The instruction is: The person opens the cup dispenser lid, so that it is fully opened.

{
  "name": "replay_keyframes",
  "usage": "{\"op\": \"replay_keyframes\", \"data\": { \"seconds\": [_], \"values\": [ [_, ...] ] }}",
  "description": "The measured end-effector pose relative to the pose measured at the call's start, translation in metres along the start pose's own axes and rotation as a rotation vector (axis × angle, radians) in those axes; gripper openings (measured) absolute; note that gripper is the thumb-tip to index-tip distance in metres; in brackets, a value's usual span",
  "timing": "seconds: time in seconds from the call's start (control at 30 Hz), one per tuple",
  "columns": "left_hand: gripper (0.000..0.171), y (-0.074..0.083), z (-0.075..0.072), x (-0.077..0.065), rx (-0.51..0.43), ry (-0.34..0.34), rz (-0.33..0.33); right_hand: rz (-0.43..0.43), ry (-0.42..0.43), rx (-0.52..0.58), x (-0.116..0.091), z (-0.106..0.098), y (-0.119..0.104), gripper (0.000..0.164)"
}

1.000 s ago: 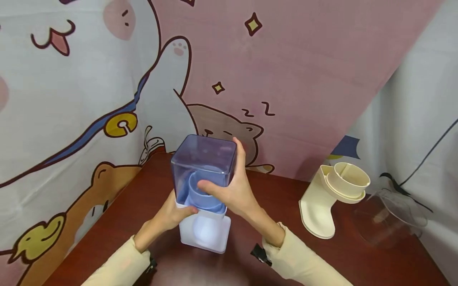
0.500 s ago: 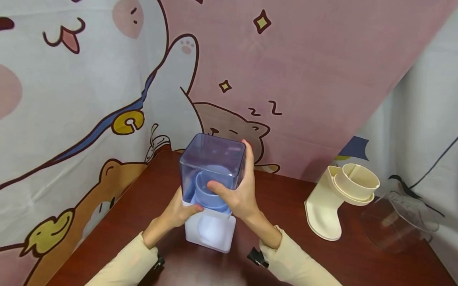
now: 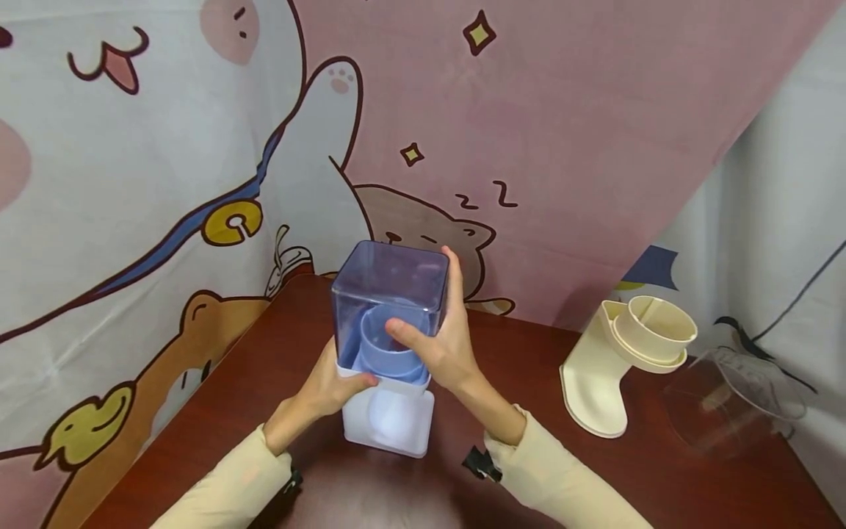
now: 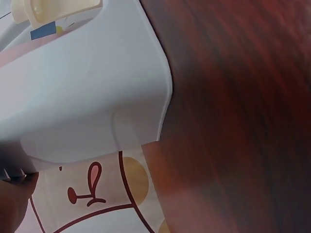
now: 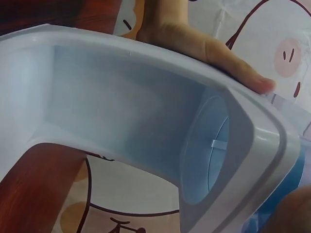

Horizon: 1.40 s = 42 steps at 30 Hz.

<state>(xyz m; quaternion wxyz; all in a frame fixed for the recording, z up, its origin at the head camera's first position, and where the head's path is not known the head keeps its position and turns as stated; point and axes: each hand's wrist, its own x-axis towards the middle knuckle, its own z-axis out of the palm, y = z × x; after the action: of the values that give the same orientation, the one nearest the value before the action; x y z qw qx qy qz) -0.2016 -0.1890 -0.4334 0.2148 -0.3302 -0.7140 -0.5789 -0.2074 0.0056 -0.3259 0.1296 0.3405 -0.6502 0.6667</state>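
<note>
Between my hands stands a white stand [image 3: 360, 420] with a square, see-through bluish container [image 3: 396, 272] upside down on its top. Through the clear wall a blue ring [image 3: 383, 360] shows. My left hand [image 3: 325, 386] grips the stand's upper part from the left, its thumb along the front rim. From the right, my right hand [image 3: 444, 351] holds the container, thumb across its front and fingers up its side. The right wrist view shows the stand's hollow side [image 5: 121, 102] and a round opening near the top. Some left fingers are hidden behind the stand.
At the right of the brown table [image 3: 515, 411] stands a cream stand [image 3: 595, 375] with a round collar. Beside it lies a clear container [image 3: 727, 404], near the right edge and a dark cable. A cartoon-print cloth [image 3: 562, 147] hangs behind.
The head view has shifted slightly, so everything sits a little differently in frame. Both hands keep their hold on the stand and container, with no clear movement between them.
</note>
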Motion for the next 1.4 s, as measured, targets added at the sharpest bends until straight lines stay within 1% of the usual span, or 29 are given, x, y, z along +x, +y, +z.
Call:
{"op": "replay_keyframes", "data": {
  "seconds": [0.1, 0.27, 0.4, 0.57, 0.7, 0.97, 1.1, 1.17, 1.27, 1.33, 1.4],
  "values": [
    [0.089, -0.001, 0.000, -0.001, -0.008, 0.009, 0.021, -0.030, 0.026, 0.024, -0.002, 0.004, 0.002, 0.111],
    [0.089, -0.003, 0.002, -0.001, -0.026, 0.004, 0.045, -0.085, 0.094, 0.054, -0.006, 0.008, 0.004, 0.111],
    [0.088, -0.002, 0.002, 0.001, -0.015, 0.001, 0.054, -0.114, 0.085, 0.054, -0.006, 0.007, 0.002, 0.110],
    [0.088, -0.002, 0.005, 0.002, -0.011, -0.023, 0.049, -0.104, 0.070, 0.012, -0.009, 0.002, -0.002, 0.111],
    [0.090, -0.001, 0.006, 0.002, 0.007, -0.025, 0.050, -0.085, 0.072, 0.007, -0.011, 0.001, -0.002, 0.111],
    [0.088, -0.006, 0.001, 0.001, 0.043, 0.013, 0.058, -0.024, 0.057, -0.041, -0.003, 0.002, 0.000, 0.108],
    [0.088, -0.006, 0.001, -0.001, 0.053, 0.024, 0.062, -0.001, 0.041, -0.020, -0.001, 0.002, 0.001, 0.106],
    [0.089, -0.006, 0.001, -0.001, 0.063, 0.034, 0.057, -0.003, 0.037, 0.000, 0.000, 0.001, 0.001, 0.106],
    [0.091, -0.006, 0.003, 0.000, 0.059, 0.047, 0.057, -0.028, 0.042, 0.029, 0.002, 0.000, 0.002, 0.105],
    [0.091, -0.006, 0.005, 0.002, 0.044, 0.047, 0.057, -0.056, 0.054, 0.039, 0.001, -0.001, 0.003, 0.106],
    [0.091, -0.007, 0.007, 0.003, 0.024, 0.033, 0.060, -0.097, 0.070, 0.035, -0.002, -0.002, 0.002, 0.106]
  ]
}}
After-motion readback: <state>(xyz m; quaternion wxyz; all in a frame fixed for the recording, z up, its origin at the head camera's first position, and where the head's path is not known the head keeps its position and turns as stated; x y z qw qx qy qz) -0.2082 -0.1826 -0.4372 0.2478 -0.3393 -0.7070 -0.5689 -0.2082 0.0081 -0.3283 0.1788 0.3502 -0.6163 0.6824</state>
